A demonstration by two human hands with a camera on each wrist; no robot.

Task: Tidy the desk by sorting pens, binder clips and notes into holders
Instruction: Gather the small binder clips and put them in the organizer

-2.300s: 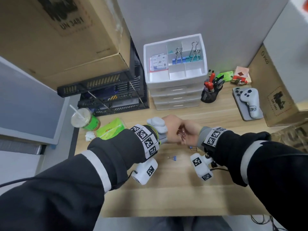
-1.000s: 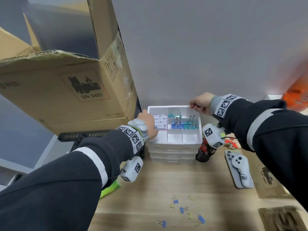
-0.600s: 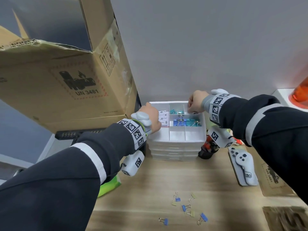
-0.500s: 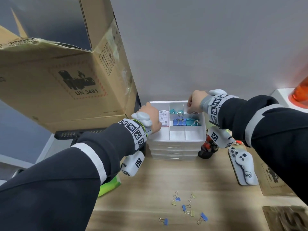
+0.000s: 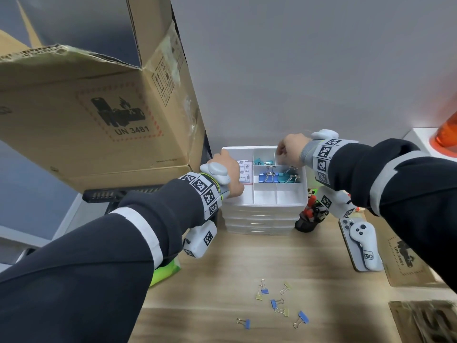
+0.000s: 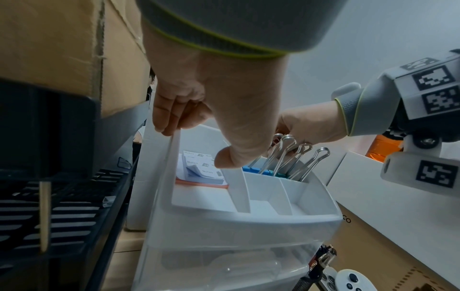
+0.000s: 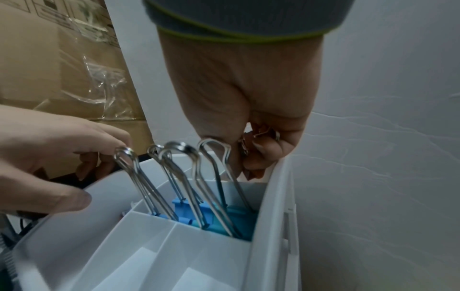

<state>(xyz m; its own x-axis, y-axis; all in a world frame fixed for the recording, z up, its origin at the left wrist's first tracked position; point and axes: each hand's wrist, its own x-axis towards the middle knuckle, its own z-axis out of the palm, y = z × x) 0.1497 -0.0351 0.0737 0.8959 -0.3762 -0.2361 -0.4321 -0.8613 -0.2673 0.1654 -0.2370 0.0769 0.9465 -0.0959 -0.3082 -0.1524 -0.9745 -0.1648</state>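
Note:
A white drawer organizer stands at the back of the desk, its top tray split into compartments. My left hand grips the tray's left wall, fingers outside and thumb inside. My right hand hovers over the back right compartment and pinches small binder clips in curled fingers. Large blue and teal binder clips stand in the middle right compartments, also seen as large clips in the right wrist view. A notes pad lies in the left compartment. Several small clips lie loose on the desk.
A black pen cup stands right of the organizer. A white controller on a phone lies further right. A big cardboard box sits over black trays on the left. A green packet lies under my left forearm.
My hands rose from the desk to the organizer. The left hand took hold of its left wall. The right hand carried small clips over the back right compartment and lowered slightly.

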